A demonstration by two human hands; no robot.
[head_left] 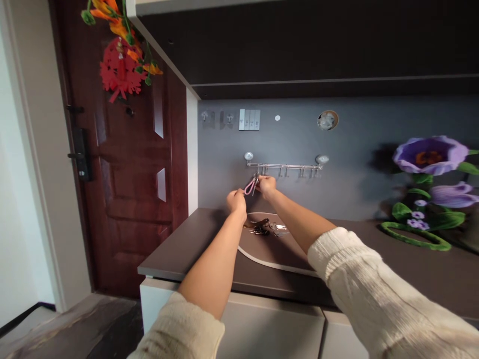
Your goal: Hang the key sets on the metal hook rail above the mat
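Both my arms reach out to a metal hook rail (284, 166) fixed to the grey wall. My left hand (236, 200) is closed and pinches the lower end of a pink loop strap (249, 186). My right hand (267, 185) is closed on the strap's upper end with its keys, right under the rail's leftmost hook. Below my hands, a bunch of keys (264, 227) lies on a brown tray (269, 254) with a pale rim.
The tray rests on a dark cabinet top (179, 254). Purple artificial flowers (430, 157) with a green looped stem stand at the right. A dark red door (123, 174) with a red ornament is at the left. Wall switches (249, 119) sit above the rail.
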